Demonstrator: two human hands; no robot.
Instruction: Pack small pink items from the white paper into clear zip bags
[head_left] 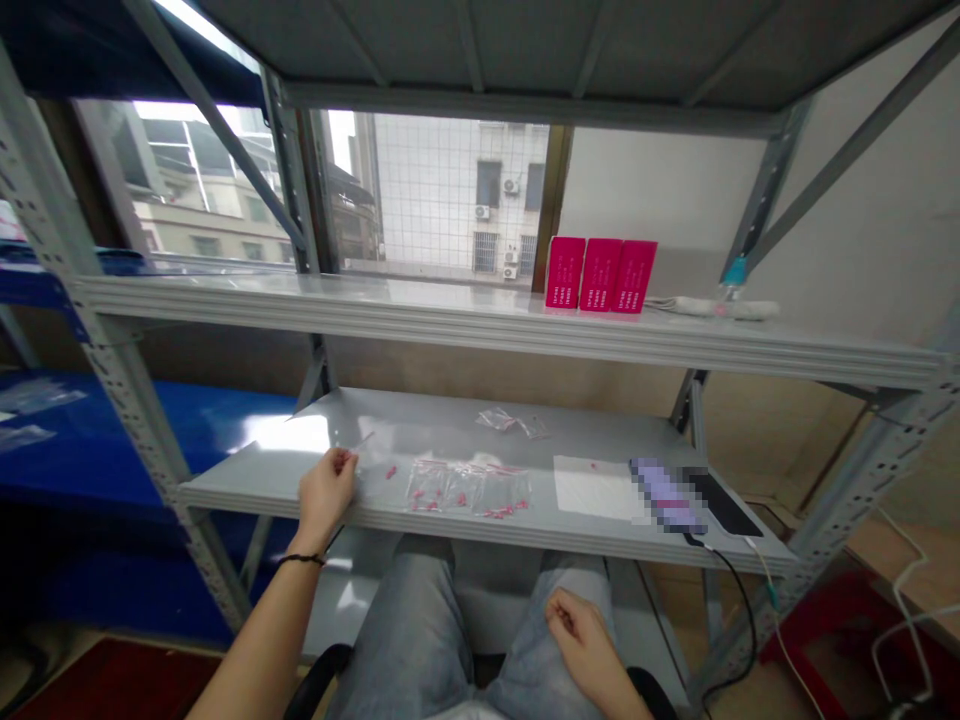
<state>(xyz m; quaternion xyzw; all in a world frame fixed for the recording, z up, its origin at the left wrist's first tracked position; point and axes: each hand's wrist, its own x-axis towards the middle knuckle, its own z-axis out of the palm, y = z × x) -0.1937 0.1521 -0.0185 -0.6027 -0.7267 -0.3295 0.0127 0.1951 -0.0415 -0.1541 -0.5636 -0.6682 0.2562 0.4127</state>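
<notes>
Pinching filmy bag (371, 462) in left hand (328, 486)
Holding right hand (576, 628) curled closed; facing smooth grey shelf (420, 415) (window (435, 190) behind).

Left of centre, your left hand (328, 490) pinches a thin clear bag (369, 468), its outline faint against the grey shelf (427, 415). Just right of it you have a small pink piece (391, 472). Near the middle of the frame, a row of flat plastic bags (466, 487) lies side by side, pink along the upper edges, more pink showing low down. Above them, crumpled transparent packets (495, 418) lie close together.
</notes>
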